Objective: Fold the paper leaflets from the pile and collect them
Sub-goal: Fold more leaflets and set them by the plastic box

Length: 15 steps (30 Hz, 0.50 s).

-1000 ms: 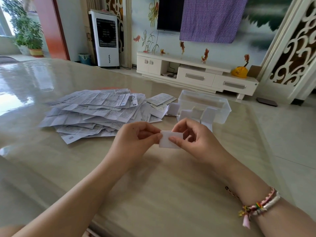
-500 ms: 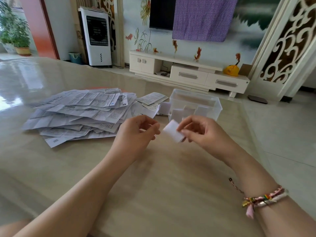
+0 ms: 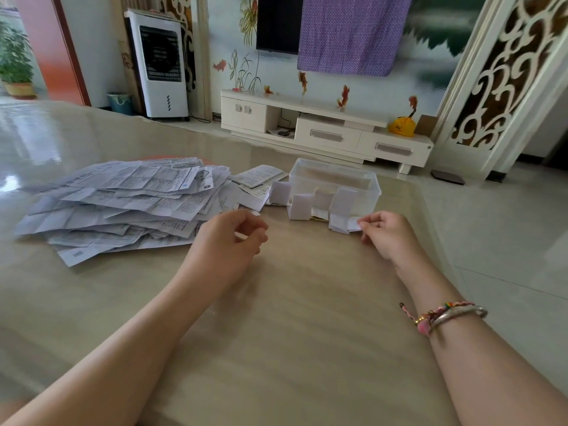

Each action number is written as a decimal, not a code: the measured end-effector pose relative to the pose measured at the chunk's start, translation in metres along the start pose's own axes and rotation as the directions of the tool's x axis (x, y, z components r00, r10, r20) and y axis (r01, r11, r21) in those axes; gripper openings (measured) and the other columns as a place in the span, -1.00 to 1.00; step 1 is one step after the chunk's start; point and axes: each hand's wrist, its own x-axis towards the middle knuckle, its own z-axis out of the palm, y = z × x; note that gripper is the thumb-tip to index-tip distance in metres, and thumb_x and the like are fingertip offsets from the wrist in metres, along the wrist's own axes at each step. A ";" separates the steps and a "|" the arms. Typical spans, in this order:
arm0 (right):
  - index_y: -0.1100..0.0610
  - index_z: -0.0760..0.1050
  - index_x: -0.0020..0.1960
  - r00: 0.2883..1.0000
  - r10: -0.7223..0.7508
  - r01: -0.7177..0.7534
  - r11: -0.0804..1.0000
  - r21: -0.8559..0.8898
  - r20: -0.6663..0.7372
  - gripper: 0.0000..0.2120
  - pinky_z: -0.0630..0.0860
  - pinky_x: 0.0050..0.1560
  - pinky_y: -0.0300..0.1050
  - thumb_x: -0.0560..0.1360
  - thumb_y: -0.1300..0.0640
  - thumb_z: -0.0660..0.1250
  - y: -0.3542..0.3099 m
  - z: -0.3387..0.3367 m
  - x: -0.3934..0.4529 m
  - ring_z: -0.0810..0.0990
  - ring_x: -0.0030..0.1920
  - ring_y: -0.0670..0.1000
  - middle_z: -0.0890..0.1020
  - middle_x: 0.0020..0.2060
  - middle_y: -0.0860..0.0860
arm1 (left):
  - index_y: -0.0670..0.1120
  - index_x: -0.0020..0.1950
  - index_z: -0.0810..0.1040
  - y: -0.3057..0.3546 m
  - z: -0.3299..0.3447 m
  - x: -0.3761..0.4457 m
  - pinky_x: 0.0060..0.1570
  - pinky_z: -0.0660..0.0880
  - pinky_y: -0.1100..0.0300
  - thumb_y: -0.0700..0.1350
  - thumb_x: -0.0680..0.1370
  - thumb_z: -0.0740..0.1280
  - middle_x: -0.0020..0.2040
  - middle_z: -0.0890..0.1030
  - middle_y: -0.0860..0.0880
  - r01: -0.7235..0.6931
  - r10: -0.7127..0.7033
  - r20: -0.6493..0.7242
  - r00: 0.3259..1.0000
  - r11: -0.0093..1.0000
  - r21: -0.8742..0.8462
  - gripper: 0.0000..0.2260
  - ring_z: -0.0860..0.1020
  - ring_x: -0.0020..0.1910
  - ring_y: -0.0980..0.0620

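A wide pile of printed paper leaflets [image 3: 123, 201] lies on the beige table at the left. A clear plastic box [image 3: 335, 182] stands behind the hands at centre right, with several small folded white leaflets [image 3: 299, 206] leaning against its front. My right hand [image 3: 387, 233] pinches a folded white leaflet [image 3: 353, 224] at the right end of that row, low on the table. My left hand [image 3: 230, 238] hovers loosely curled near the pile's right edge and holds nothing.
The beige table [image 3: 292, 318] stretches towards me between my forearms. Its right edge [image 3: 430, 229] runs close to my right hand, with tiled floor beyond. A few loose leaflets [image 3: 261, 176] lie between the pile and the box.
My right hand has carried the folded leaflet right and forward to the row by the box. My left hand let go of it and stayed near the pile.
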 end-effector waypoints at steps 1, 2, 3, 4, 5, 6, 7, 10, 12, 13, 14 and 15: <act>0.12 0.55 -0.09 1.000 -0.001 0.001 0.999 -0.035 -0.003 -0.93 0.38 -0.20 -0.14 0.54 0.16 0.31 0.001 0.001 0.001 0.52 -0.29 0.01 0.57 -0.40 -0.05 | 0.00 -0.09 0.60 0.000 0.000 -0.001 -0.19 0.48 0.25 -0.18 0.54 0.32 -0.18 0.68 0.09 0.001 -0.001 0.002 1.000 1.000 0.003 -0.90 0.63 -0.29 0.14; 0.11 0.56 -0.06 1.000 -0.005 0.004 0.998 -0.067 -0.012 -0.92 0.37 -0.21 -0.14 0.54 0.14 0.30 0.001 0.002 0.001 0.50 -0.29 0.01 0.56 -0.39 -0.05 | 0.00 -0.09 0.60 0.000 0.000 -0.001 -0.19 0.48 0.26 -0.18 0.54 0.32 -0.19 0.68 0.09 0.003 -0.003 0.004 1.000 1.000 0.001 -0.90 0.63 -0.30 0.14; 0.10 0.56 -0.05 1.000 -0.014 0.012 0.996 -0.087 -0.027 -0.92 0.35 -0.24 -0.15 0.54 0.12 0.30 0.001 0.001 0.000 0.48 -0.31 0.00 0.53 -0.38 -0.06 | 0.00 -0.09 0.60 0.000 -0.001 -0.002 -0.19 0.48 0.26 -0.18 0.54 0.32 -0.19 0.68 0.09 0.007 -0.007 0.006 1.000 1.000 -0.001 -0.89 0.63 -0.30 0.15; 0.09 0.55 -0.05 0.998 -0.031 0.026 0.995 -0.097 -0.047 -0.92 0.31 -0.30 -0.16 0.53 0.10 0.31 0.000 0.000 -0.002 0.44 -0.34 -0.02 0.50 -0.38 -0.06 | 0.00 -0.09 0.60 -0.001 -0.001 -0.003 -0.19 0.49 0.26 -0.18 0.55 0.32 -0.18 0.68 0.09 0.010 -0.010 0.007 1.000 1.000 -0.001 -0.89 0.63 -0.30 0.15; 0.07 0.54 -0.06 0.996 -0.056 0.049 0.994 -0.099 -0.069 -0.94 0.26 -0.37 -0.17 0.53 0.10 0.31 -0.002 -0.001 -0.006 0.40 -0.38 -0.04 0.46 -0.38 -0.05 | 0.00 -0.09 0.60 0.000 -0.002 -0.003 -0.18 0.49 0.26 -0.18 0.55 0.32 -0.19 0.68 0.09 0.011 -0.011 0.006 1.000 1.000 0.001 -0.89 0.63 -0.31 0.16; 0.05 0.52 -0.07 0.992 -0.089 0.080 0.992 -0.099 -0.090 -0.95 0.22 -0.42 -0.18 0.53 0.10 0.31 -0.004 -0.003 -0.010 0.37 -0.42 -0.06 0.43 -0.40 -0.05 | 0.00 -0.09 0.61 -0.001 -0.003 -0.004 -0.18 0.50 0.26 -0.18 0.55 0.32 -0.19 0.68 0.09 0.012 -0.013 0.005 1.000 1.000 0.001 -0.89 0.62 -0.31 0.16; 0.02 0.51 -0.09 0.984 -0.140 0.129 0.987 -0.100 -0.112 -0.96 0.20 -0.44 -0.19 0.53 0.10 0.30 -0.007 -0.004 -0.015 0.35 -0.46 -0.07 0.43 -0.43 -0.05 | 0.00 -0.09 0.61 -0.001 -0.005 -0.004 -0.18 0.50 0.26 -0.18 0.55 0.32 -0.19 0.68 0.09 0.013 -0.013 0.001 1.000 1.000 0.000 -0.89 0.62 -0.31 0.16; -0.04 0.52 -0.06 0.937 -0.318 0.306 0.947 -0.102 -0.143 -0.93 0.24 -0.43 -0.19 0.54 0.12 0.29 -0.018 -0.003 -0.035 0.32 -0.51 -0.08 0.38 -0.51 -0.06 | 0.00 -0.08 0.61 0.000 -0.010 -0.006 -0.23 0.48 0.25 -0.19 0.55 0.32 -0.19 0.68 0.08 0.013 -0.013 -0.012 1.000 1.000 -0.013 -0.89 0.63 -0.30 0.15; -0.05 0.54 0.00 0.907 -0.407 0.400 0.913 -0.087 -0.110 -0.87 0.24 -0.43 -0.23 0.55 0.16 0.28 -0.029 0.004 -0.046 0.29 -0.53 -0.10 0.33 -0.54 -0.07 | -0.02 -0.08 0.62 0.001 -0.016 -0.007 -0.25 0.48 0.24 -0.18 0.55 0.32 -0.19 0.68 0.08 0.009 -0.010 -0.026 1.000 1.000 -0.023 -0.90 0.63 -0.30 0.16; -0.04 0.55 0.01 0.893 -0.444 0.438 0.895 -0.085 -0.076 -0.85 0.23 -0.43 -0.27 0.55 0.18 0.28 -0.035 0.008 -0.051 0.30 -0.54 -0.10 0.32 -0.55 -0.10 | -0.02 -0.08 0.62 0.002 -0.019 -0.008 -0.25 0.48 0.24 -0.18 0.54 0.32 -0.19 0.68 0.08 0.006 -0.007 -0.034 0.999 1.000 -0.023 -0.90 0.63 -0.31 0.17; -0.03 0.57 0.00 0.881 -0.472 0.468 0.880 -0.080 -0.037 -0.84 0.22 -0.44 -0.31 0.54 0.20 0.28 -0.040 0.014 -0.056 0.30 -0.53 -0.10 0.30 -0.56 -0.11 | -0.01 -0.09 0.61 0.001 -0.023 -0.009 -0.25 0.47 0.24 -0.18 0.54 0.32 -0.20 0.68 0.09 0.002 -0.003 -0.043 0.999 1.000 -0.021 -0.89 0.63 -0.32 0.18; -0.01 0.59 -0.03 0.874 -0.486 0.486 0.871 -0.070 0.011 -0.83 0.21 -0.44 -0.33 0.54 0.22 0.28 -0.045 0.020 -0.060 0.29 -0.52 -0.11 0.29 -0.57 -0.11 | 0.00 -0.10 0.61 0.000 -0.029 -0.009 -0.24 0.48 0.23 -0.18 0.54 0.32 -0.20 0.68 0.09 -0.001 0.000 -0.053 0.999 1.000 -0.020 -0.89 0.62 -0.32 0.19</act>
